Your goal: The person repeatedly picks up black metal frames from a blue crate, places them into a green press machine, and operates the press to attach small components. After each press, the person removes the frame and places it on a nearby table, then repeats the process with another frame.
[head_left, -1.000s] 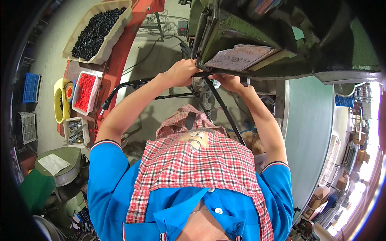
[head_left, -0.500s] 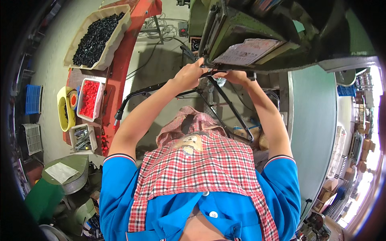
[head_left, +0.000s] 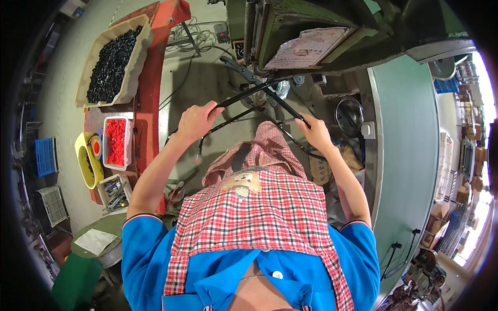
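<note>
I view the work from above. The left hand [head_left: 197, 123] is curled, fingers closed around one bar of the black tubular frame [head_left: 244, 95]. The right hand [head_left: 315, 133] is likewise closed, gripping a second bar of the same frame. The frame is located ahead of the plaid apron [head_left: 254, 212], its bars crossing near the lower edge of the green machine [head_left: 290, 20]; I cannot tell whether they touch it. To the left, the red bench [head_left: 154, 88] supports a cream tub [head_left: 137, 70] of black parts [head_left: 114, 65] and a white tray [head_left: 115, 166] of red parts [head_left: 116, 140].
</note>
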`<action>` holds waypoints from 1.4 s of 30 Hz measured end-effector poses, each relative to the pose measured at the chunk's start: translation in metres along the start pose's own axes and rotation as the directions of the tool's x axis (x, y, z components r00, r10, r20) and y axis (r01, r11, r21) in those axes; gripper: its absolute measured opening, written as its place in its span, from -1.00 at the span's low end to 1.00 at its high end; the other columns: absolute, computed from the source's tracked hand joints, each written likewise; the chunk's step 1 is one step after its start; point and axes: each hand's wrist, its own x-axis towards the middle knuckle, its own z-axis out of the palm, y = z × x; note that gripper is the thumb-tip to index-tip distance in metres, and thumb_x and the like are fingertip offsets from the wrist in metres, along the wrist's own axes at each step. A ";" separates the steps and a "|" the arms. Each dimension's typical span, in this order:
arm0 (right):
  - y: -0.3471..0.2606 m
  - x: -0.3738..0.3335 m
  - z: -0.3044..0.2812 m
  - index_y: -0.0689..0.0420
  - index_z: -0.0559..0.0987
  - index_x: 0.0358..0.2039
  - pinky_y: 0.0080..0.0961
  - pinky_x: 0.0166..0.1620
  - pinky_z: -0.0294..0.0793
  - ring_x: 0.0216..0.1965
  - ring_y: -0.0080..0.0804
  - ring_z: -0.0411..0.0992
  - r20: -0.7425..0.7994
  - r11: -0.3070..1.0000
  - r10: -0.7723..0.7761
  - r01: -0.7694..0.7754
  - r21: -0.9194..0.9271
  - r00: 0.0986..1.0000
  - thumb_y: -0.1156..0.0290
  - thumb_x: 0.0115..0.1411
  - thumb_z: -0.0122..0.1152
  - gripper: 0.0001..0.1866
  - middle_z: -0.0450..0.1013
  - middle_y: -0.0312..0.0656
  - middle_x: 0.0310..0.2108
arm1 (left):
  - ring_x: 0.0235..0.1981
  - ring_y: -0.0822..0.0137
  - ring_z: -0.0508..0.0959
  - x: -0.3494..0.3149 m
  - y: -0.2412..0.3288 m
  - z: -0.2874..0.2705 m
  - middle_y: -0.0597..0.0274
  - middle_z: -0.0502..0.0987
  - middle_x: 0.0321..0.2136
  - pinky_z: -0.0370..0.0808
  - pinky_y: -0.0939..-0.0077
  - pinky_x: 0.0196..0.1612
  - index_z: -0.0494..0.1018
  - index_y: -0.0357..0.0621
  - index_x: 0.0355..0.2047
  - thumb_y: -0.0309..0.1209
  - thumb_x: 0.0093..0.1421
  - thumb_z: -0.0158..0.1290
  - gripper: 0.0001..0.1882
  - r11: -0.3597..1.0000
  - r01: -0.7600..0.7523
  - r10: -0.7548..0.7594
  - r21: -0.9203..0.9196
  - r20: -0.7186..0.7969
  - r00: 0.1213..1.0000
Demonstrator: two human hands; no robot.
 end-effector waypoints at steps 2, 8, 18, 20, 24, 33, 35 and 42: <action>-0.009 0.000 -0.008 0.19 0.56 -0.10 -0.19 -0.25 0.46 -0.30 0.11 0.49 0.001 0.999 0.024 -0.024 -0.039 1.000 0.10 0.22 0.14 -0.59 0.52 0.12 -0.40 | -0.57 -0.12 0.50 -0.004 0.002 0.002 -0.07 0.48 -0.65 0.39 0.07 -0.54 0.46 -0.12 -0.31 -0.22 0.24 0.04 -0.78 0.999 0.004 -0.005 -0.038 -0.013 1.000; -0.004 0.003 -0.011 0.17 0.54 -0.07 -0.18 -0.26 0.46 -0.33 0.09 0.49 0.023 0.999 -0.005 0.006 -0.051 1.000 0.06 0.24 0.10 -0.55 0.52 0.10 -0.43 | -0.59 -0.13 0.48 -0.004 0.010 0.000 -0.01 0.46 -0.70 0.40 0.05 -0.54 0.42 -0.11 -0.40 -0.13 0.26 -0.01 -0.70 0.999 0.023 -0.025 -0.046 -0.051 0.998; -0.006 0.004 -0.014 0.20 0.53 -0.06 -0.20 -0.28 0.45 -0.36 0.06 0.50 0.070 0.998 0.039 -0.037 -0.041 0.997 0.08 0.25 0.09 -0.55 0.52 0.10 -0.45 | -0.59 -0.12 0.49 0.000 0.011 -0.005 -0.01 0.46 -0.70 0.41 0.06 -0.53 0.42 -0.11 -0.41 -0.15 0.26 0.00 -0.72 0.997 0.032 -0.032 -0.077 -0.007 0.999; -0.007 0.004 -0.013 0.20 0.53 -0.05 -0.20 -0.28 0.45 -0.36 0.06 0.50 0.063 0.999 0.027 -0.025 -0.029 0.998 0.08 0.25 0.09 -0.55 0.51 0.11 -0.45 | -0.59 -0.12 0.49 0.000 0.010 -0.006 0.00 0.46 -0.70 0.41 0.06 -0.53 0.42 -0.11 -0.42 -0.15 0.26 0.00 -0.72 0.998 0.033 -0.033 -0.061 0.006 0.999; -0.010 0.002 -0.014 0.21 0.52 -0.05 -0.21 -0.28 0.45 -0.36 0.07 0.50 0.075 0.999 0.030 -0.028 -0.016 0.997 0.09 0.25 0.10 -0.55 0.51 0.12 -0.45 | -0.59 -0.12 0.48 0.000 0.009 -0.007 -0.01 0.46 -0.70 0.41 0.06 -0.53 0.41 -0.13 -0.42 -0.16 0.25 0.00 -0.71 0.999 0.029 -0.029 -0.044 0.010 1.000; -0.021 -0.052 -0.025 0.21 0.50 -0.04 -0.18 -0.20 0.49 -0.30 0.09 0.51 -0.074 0.989 -0.146 0.148 0.019 0.986 0.18 0.21 0.14 -0.58 0.50 0.18 -0.36 | -0.61 -0.13 0.48 -0.008 0.012 -0.031 -0.03 0.43 -0.72 0.36 0.04 -0.56 0.38 -0.13 -0.46 -0.18 0.22 0.05 -0.71 0.993 -0.096 0.099 -0.074 0.047 0.994; -0.008 -0.083 -0.025 0.18 0.49 -0.01 -0.14 -0.24 0.50 -0.34 0.09 0.51 0.005 0.994 -0.107 0.107 -0.028 0.994 0.18 0.21 0.11 -0.58 0.51 0.16 -0.41 | -0.67 -0.05 0.47 -0.024 0.006 -0.009 0.06 0.40 -0.77 0.38 0.12 -0.59 0.34 -0.15 -0.59 -0.09 0.17 0.11 -0.59 0.989 -0.146 0.147 -0.009 0.100 0.984; -0.011 -0.217 -0.156 0.01 0.52 -0.01 -0.37 -0.61 0.36 -0.64 -0.28 0.45 -0.080 0.740 -0.039 -0.025 -0.672 0.996 0.05 0.13 0.20 -0.54 0.41 -0.24 -0.67 | -0.70 0.12 0.46 -0.022 0.112 0.074 0.18 0.41 -0.73 0.34 0.30 -0.65 0.37 -0.11 -0.58 -0.07 0.06 0.21 -0.61 0.862 -0.471 0.459 -0.187 -0.107 0.882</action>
